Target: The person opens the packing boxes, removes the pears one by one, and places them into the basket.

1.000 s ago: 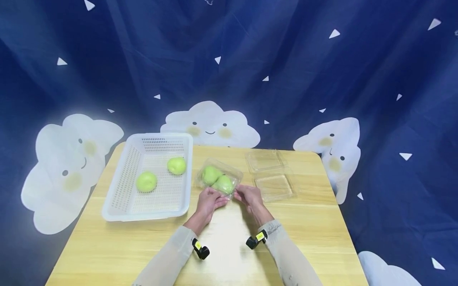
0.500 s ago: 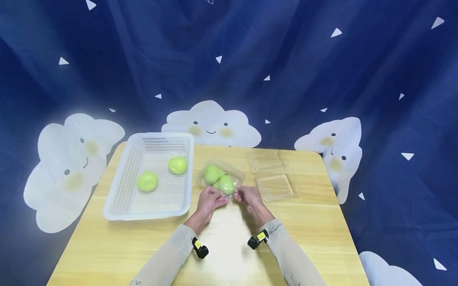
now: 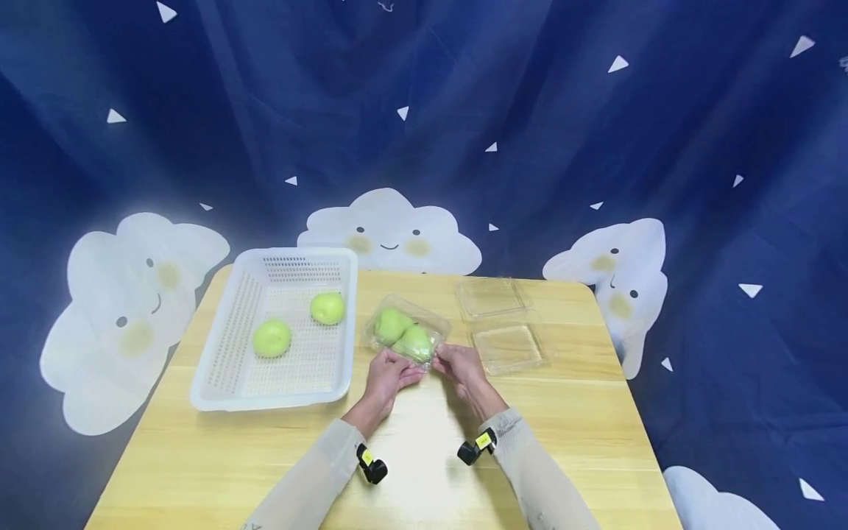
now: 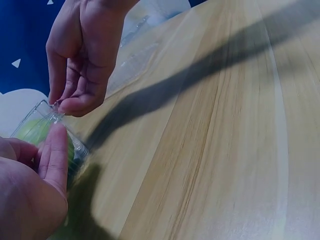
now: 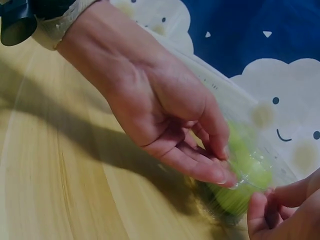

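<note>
A clear plastic clamshell box (image 3: pixel 430 322) lies tilted across the table in the head view, its lid down over two green fruits (image 3: pixel 416 343), apples or pears. My left hand (image 3: pixel 386 377) pinches the box's near edge between thumb and fingers. Just right of it, my right hand (image 3: pixel 461 366) pinches the near right corner. In the left wrist view the right hand (image 4: pixel 87 55) has its thumb and fingertips on the box rim, with the left hand (image 4: pixel 30 185) close below. Fingers hide part of that rim.
A white perforated basket (image 3: pixel 218 403) with two more green fruits (image 3: pixel 271 338) stands at the left. An opened, see-through plastic box (image 3: pixel 506 347) lies to the right on the wooden table (image 3: pixel 583 434). A blue curtain (image 3: pixel 424 88) hangs behind.
</note>
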